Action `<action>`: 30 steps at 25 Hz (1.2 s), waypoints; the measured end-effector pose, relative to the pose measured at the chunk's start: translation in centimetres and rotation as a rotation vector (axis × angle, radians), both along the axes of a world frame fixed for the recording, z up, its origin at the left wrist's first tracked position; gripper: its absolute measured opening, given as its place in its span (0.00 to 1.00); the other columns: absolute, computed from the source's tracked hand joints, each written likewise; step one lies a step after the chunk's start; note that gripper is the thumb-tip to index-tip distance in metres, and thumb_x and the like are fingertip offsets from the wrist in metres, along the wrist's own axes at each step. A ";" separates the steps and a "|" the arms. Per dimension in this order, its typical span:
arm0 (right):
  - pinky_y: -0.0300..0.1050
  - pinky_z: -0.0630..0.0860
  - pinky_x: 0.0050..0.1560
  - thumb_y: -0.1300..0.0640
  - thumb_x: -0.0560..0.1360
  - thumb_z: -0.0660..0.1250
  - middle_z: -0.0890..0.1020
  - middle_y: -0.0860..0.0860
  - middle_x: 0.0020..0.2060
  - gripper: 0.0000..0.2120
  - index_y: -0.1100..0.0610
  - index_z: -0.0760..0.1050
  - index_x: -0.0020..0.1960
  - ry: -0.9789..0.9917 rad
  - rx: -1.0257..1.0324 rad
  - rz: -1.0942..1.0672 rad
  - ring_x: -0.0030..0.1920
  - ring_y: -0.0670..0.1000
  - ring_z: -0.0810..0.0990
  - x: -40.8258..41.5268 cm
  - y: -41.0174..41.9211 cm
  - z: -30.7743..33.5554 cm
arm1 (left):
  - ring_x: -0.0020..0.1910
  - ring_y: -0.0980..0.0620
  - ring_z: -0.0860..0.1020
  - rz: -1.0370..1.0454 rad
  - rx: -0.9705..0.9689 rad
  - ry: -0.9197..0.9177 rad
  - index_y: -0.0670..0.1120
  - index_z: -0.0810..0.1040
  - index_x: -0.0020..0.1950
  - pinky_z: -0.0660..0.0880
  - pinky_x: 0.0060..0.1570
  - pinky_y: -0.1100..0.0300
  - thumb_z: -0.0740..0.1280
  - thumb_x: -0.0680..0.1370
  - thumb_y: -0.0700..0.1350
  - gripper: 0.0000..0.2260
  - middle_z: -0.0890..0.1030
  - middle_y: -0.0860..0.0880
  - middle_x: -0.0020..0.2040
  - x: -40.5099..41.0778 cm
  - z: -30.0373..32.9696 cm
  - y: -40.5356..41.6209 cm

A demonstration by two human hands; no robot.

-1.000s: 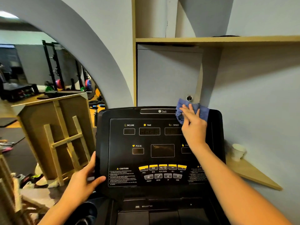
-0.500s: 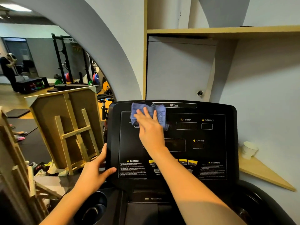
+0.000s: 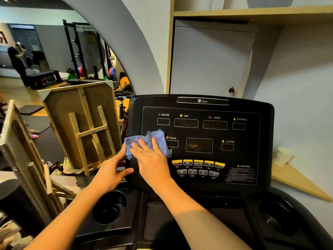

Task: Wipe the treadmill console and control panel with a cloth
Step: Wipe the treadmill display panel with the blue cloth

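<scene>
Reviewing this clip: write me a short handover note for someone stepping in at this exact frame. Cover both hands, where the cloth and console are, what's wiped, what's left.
Right hand: flat, fingers straight, pressing the crumpled blue cloth onto the left side of the black treadmill console, beside the PULSE window.
Left hand: grips the console's left edge, steadying it.
Done: over the last second the cloth swept the top row from right to left, then came down to the left middle.
Left: centre display, CALORIE area, the yellow and grey button rows, caution text, lower tray.
</scene>
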State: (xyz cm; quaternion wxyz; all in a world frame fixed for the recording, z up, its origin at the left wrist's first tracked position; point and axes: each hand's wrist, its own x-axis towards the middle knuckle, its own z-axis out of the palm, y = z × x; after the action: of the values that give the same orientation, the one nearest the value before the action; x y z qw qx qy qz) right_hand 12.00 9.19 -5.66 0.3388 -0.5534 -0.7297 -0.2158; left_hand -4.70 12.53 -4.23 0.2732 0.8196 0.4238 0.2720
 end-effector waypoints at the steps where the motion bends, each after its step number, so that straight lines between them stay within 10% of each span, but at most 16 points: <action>1: 0.58 0.59 0.74 0.64 0.72 0.68 0.78 0.51 0.65 0.20 0.56 0.78 0.64 -0.013 -0.021 0.005 0.70 0.50 0.71 -0.1 -0.4 -0.5 | 0.69 0.47 0.74 -0.018 0.000 -0.011 0.60 0.51 0.77 0.70 0.68 0.51 0.74 0.74 0.41 0.41 0.76 0.50 0.70 0.0 0.1 0.0; 18: 0.54 0.64 0.68 0.67 0.63 0.76 0.84 0.50 0.57 0.22 0.55 0.82 0.56 -0.071 -0.142 -0.023 0.60 0.49 0.80 2.1 -8.4 -5.8 | 0.74 0.45 0.67 0.010 0.008 0.034 0.59 0.45 0.80 0.65 0.73 0.44 0.74 0.73 0.38 0.48 0.71 0.45 0.74 0.0 -0.4 0.1; 25: 0.46 0.81 0.44 0.64 0.47 0.84 0.87 0.48 0.44 0.28 0.50 0.86 0.46 -0.004 -0.070 -0.186 0.44 0.51 0.86 5.6 -12.7 -3.9 | 0.72 0.43 0.70 0.009 0.000 0.030 0.61 0.44 0.79 0.67 0.71 0.41 0.73 0.74 0.37 0.48 0.72 0.44 0.73 0.2 0.2 -0.4; 30: 0.49 0.81 0.43 0.69 0.53 0.82 0.86 0.49 0.48 0.28 0.51 0.85 0.50 -0.006 -0.101 -0.294 0.48 0.56 0.85 11.7 -16.4 -4.7 | 0.71 0.44 0.72 -0.007 -0.033 0.006 0.62 0.45 0.79 0.69 0.69 0.41 0.73 0.74 0.37 0.47 0.73 0.44 0.72 0.2 0.2 -0.4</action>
State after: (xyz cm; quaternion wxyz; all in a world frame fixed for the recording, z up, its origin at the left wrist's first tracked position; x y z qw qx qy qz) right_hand 23.68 -7.23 -10.40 0.2733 -0.6699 -0.6517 -0.2275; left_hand -4.51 12.13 -4.06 0.2865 0.8174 0.4260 0.2615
